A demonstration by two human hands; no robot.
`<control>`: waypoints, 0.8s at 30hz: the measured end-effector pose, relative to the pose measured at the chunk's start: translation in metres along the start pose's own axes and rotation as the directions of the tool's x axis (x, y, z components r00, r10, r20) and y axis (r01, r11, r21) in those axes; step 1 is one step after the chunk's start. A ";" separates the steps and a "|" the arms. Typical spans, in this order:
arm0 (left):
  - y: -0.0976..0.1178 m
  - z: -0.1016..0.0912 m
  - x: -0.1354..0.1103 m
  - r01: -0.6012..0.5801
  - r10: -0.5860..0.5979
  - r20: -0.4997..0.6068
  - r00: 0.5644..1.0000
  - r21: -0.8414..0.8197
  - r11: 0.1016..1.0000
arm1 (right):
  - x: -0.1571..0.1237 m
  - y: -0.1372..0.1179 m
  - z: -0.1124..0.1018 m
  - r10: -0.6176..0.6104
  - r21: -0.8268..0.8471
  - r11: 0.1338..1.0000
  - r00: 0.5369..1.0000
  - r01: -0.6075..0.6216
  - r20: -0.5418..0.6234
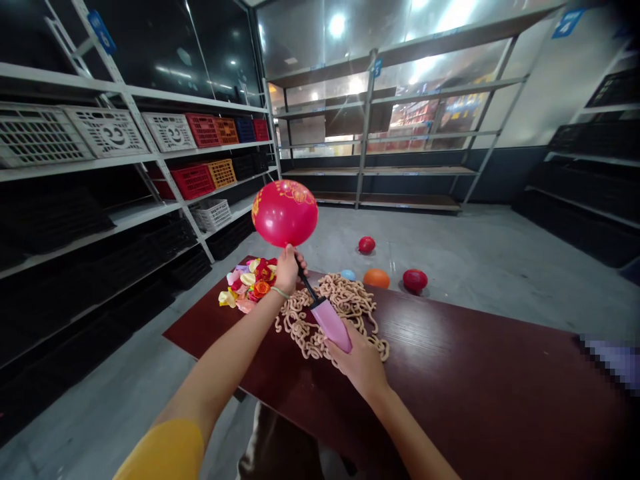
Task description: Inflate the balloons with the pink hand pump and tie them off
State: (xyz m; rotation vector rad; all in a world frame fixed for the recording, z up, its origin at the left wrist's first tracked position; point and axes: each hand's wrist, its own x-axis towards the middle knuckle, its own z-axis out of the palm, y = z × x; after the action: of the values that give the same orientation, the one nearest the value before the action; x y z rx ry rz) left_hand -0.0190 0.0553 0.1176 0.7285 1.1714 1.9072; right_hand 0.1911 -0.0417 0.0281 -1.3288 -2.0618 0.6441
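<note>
A red balloon (pixel 285 215) with gold print, round and inflated, stands above my left hand (pixel 288 268). The fingers of that hand are closed around the balloon's neck, where it meets the black nozzle of a hand pump. My right hand (pixel 361 359) is wrapped round the pink body of the balloon pump (pixel 330 323), which slants down toward me with its black rod partly drawn out. Beneath the pump lies a tangled heap of beige, rope-like curly strands (pixel 345 297). Left of my left wrist is a pile of colourful uninflated balloons (pixel 249 283).
The dark red table (pixel 440 373) stretches off to the right. Beyond its far edge, red balloons (pixel 415 281), an orange balloon (pixel 377 278) and a light blue balloon (pixel 347 274) are on the floor. Shelves with plastic crates (pixel 193 181) stand at left; metal racks (pixel 370 133) line the back.
</note>
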 end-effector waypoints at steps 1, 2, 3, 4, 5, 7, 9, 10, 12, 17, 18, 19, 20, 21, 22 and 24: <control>0.007 0.000 0.008 -0.007 0.006 -0.030 1.000 -0.011 1.000 | 0.000 0.000 0.000 -0.009 0.000 1.000 1.000 0.009 -0.002; 0.013 0.000 0.015 -0.013 0.012 -0.053 0.999 -0.019 1.000 | 0.000 0.001 0.000 -0.013 0.002 1.000 1.000 0.013 -0.008; 0.016 0.002 0.019 -0.018 0.016 -0.065 0.998 -0.025 1.000 | 0.000 0.001 0.000 -0.015 0.004 1.000 1.000 0.016 -0.014; 0.017 0.004 0.021 -0.019 0.017 -0.073 0.997 -0.027 0.999 | 0.000 0.002 0.000 -0.015 0.007 1.000 1.000 0.015 -0.018; 0.015 0.007 0.021 -0.021 0.018 -0.079 0.997 -0.028 0.999 | 0.000 0.002 -0.001 -0.012 0.009 1.000 1.000 0.012 -0.018; 0.003 0.013 0.011 -0.019 0.017 -0.079 0.997 -0.027 0.999 | 0.002 0.004 -0.004 0.004 0.005 1.000 1.000 -0.004 -0.017; -0.016 0.019 -0.006 -0.003 0.002 -0.051 0.999 -0.013 1.000 | 0.003 0.007 -0.006 0.027 -0.008 1.000 0.999 -0.027 -0.020; -0.025 0.022 -0.016 0.006 -0.006 -0.024 1.000 -0.005 1.000 | 0.004 0.008 -0.007 0.036 -0.017 0.999 0.999 -0.037 -0.026; -0.040 0.025 -0.033 0.022 -0.022 0.019 1.000 0.000 1.000 | 0.005 0.009 -0.008 0.043 -0.034 0.998 0.998 -0.044 -0.035; -0.037 0.025 -0.031 0.029 -0.030 0.108 0.994 0.010 1.000 | 0.006 0.003 -0.008 0.062 -0.003 0.998 0.998 -0.062 -0.031; -0.031 0.024 -0.024 0.025 -0.025 0.104 0.994 0.008 1.000 | 0.005 0.002 -0.008 0.067 0.009 0.998 0.997 -0.067 -0.030; -0.025 0.023 -0.015 0.020 -0.021 0.087 0.996 0.003 1.000 | 0.005 0.001 -0.007 0.069 0.014 0.998 0.997 -0.069 -0.028; -0.018 0.022 -0.005 0.018 -0.018 0.059 0.998 -0.003 1.000 | 0.005 0.000 -0.006 0.068 0.013 0.998 0.997 -0.067 -0.024; -0.012 0.021 0.004 0.017 -0.017 0.026 1.000 -0.007 1.000 | 0.005 0.000 -0.006 0.064 0.009 0.998 0.998 -0.064 -0.022; -0.007 0.020 0.013 0.015 -0.015 -0.006 1.000 -0.010 1.000 | 0.005 0.000 -0.006 0.060 0.005 0.998 0.998 -0.060 -0.021; 0.002 0.018 0.026 0.009 -0.010 -0.044 0.999 -0.018 1.000 | 0.005 0.000 -0.005 0.044 0.002 0.999 0.999 -0.044 -0.023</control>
State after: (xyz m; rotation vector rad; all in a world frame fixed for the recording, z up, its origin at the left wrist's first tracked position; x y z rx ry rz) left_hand -0.0202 0.0852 0.1289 0.6730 1.1811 1.9324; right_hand 0.1936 -0.0369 0.0326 -1.3782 -2.0176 0.6465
